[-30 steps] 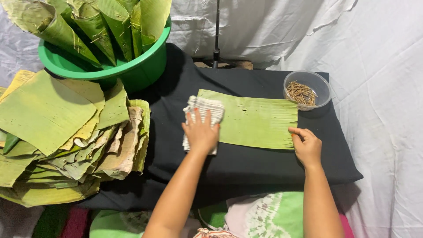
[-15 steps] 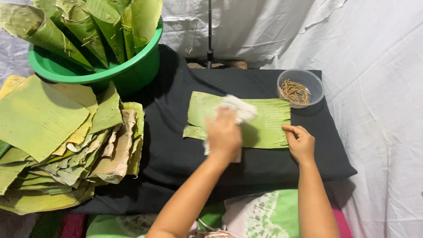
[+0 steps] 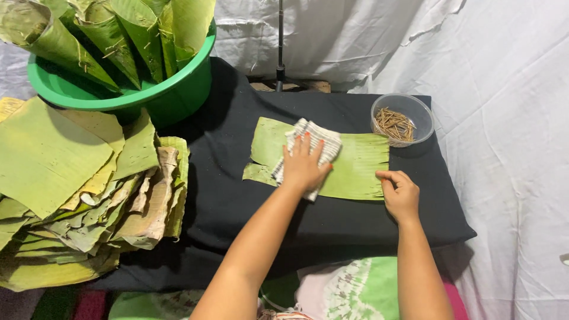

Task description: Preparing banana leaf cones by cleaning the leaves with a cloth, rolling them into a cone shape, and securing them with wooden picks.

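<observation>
A: Since half a second ago the striped cloth has come back leftward on the banana leaf; wiping stroke continues.

B: Hands?

A: Left hand flat, fingers spread, pressing the cloth. Right hand loosely curled, pinning the leaf's near corner, probably with the fingertips. Leaf lies on the black cloth-covered table.

leaf: matt, ribbed | rag: woven cloth (striped) | basin: glossy plastic

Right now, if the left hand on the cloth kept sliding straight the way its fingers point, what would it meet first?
The left hand points up and slightly right across the striped white cloth and the flat green banana leaf. Past the leaf's far edge, probably only bare black table covering; the clear plastic bowl of small sticks sits further right.
</observation>
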